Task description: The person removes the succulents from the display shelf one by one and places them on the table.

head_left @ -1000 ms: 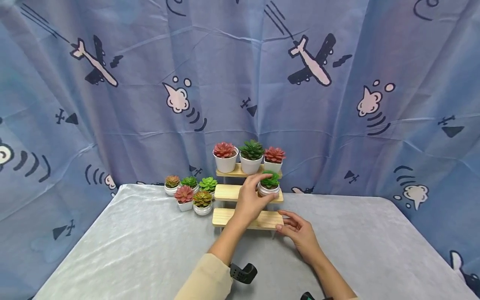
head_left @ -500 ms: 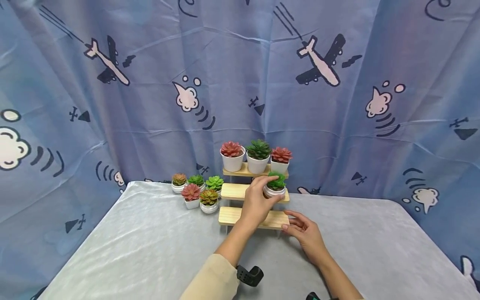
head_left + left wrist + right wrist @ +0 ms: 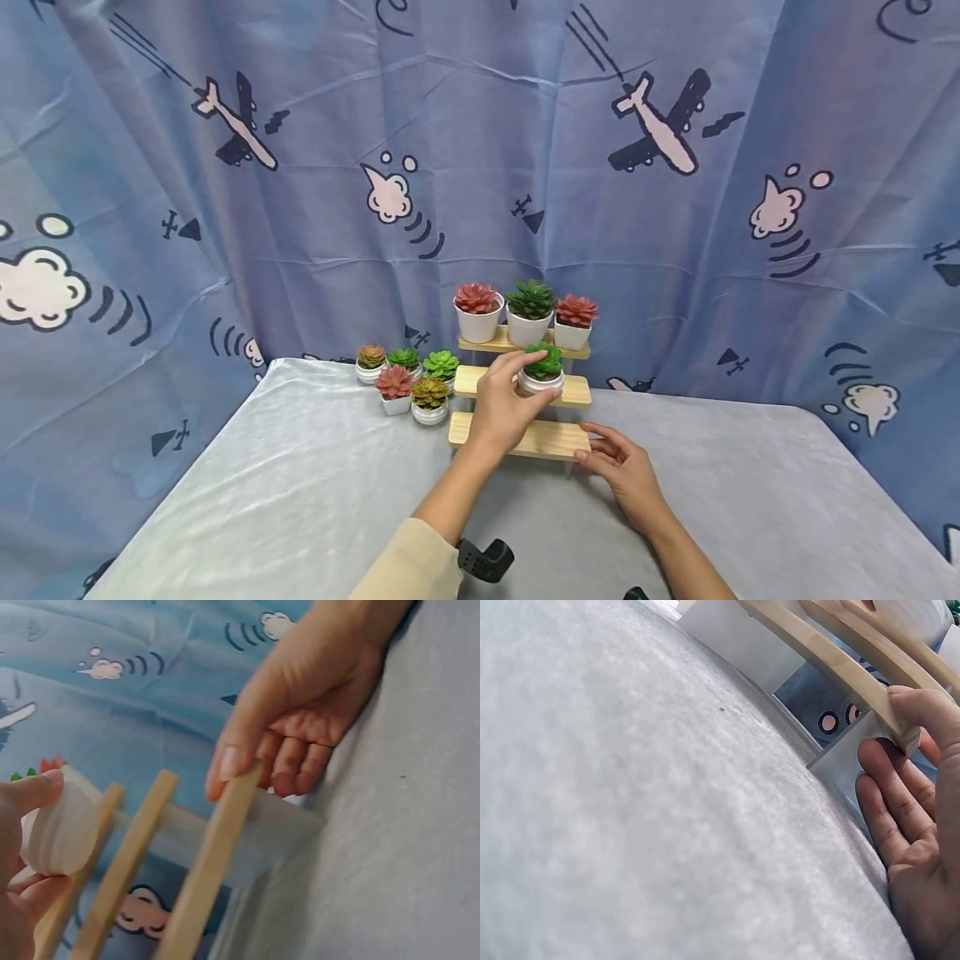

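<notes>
My left hand (image 3: 501,408) pinches a small white ribbed pot with a bright green succulent (image 3: 543,372) between thumb and fingers. The pot is upright at the middle step of a three-step wooden plant stand (image 3: 480,429), right of that step's centre. Whether its base touches the wood is hard to tell. In the left wrist view the pot (image 3: 64,829) appears beside the slats. My right hand (image 3: 625,479) grips the right end of the lowest step; in the right wrist view its thumb and fingers lie around the slat's end (image 3: 870,690).
On the top step stand a red succulent (image 3: 477,312), a dark green succulent (image 3: 529,312) and another red succulent (image 3: 575,321), all in white pots. Several small potted succulents (image 3: 430,400) cluster on the grey cloth left of the stand. A blue patterned curtain (image 3: 465,167) hangs behind.
My left hand has shifted the green succulent leftward along the middle step, away from its right end. My right hand keeps its grip on the lowest step. The head view has turned slightly left.
</notes>
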{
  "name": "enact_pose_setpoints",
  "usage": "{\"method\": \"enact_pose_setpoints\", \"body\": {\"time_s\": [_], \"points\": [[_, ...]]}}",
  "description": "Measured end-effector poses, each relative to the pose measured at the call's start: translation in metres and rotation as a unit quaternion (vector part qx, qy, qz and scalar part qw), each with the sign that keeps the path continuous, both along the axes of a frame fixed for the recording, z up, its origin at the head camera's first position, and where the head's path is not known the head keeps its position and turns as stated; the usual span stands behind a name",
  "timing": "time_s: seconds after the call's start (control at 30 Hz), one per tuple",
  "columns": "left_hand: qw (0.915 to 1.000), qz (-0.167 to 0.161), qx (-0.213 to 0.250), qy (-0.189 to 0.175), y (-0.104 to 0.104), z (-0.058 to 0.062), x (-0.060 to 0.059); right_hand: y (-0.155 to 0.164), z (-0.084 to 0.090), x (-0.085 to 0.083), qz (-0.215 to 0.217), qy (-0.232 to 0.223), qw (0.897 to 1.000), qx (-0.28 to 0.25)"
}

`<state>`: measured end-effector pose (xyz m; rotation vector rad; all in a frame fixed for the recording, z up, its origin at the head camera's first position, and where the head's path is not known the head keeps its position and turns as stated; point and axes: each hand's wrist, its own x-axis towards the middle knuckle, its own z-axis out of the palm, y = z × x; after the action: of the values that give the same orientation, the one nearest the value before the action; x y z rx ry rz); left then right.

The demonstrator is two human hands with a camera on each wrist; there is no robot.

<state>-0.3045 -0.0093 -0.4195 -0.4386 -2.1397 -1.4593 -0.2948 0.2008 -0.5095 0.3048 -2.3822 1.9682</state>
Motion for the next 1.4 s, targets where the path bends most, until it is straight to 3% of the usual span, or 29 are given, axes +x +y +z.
{"method": "enact_pose_setpoints", "body": {"time_s": [0.23,0.7,0.9,1.1,1.4], "points": [[0.9993,-0.004,0.027,0.025,-0.021,0.010,0.007,0.000,0.000,0.000,-0.002,-0.009,1.000,-0.004],[0.9965,0.052,0.036,0.054,-0.083,0.022,0.017,0.001,-0.001,-0.002,0.003,0.006,1.000,-0.004],[0.9941,0.078,0.055,0.051,-0.119,0.022,0.021,-0.002,0.000,-0.001,0.001,-0.001,1.000,-0.002],[0.9864,0.125,0.092,0.052,-0.156,0.019,0.025,-0.005,0.001,0.000,0.003,-0.005,1.000,-0.006],[0.9788,0.178,0.082,0.059,-0.186,0.014,0.015,-0.002,0.003,0.000,-0.005,-0.003,1.000,0.010]]}}
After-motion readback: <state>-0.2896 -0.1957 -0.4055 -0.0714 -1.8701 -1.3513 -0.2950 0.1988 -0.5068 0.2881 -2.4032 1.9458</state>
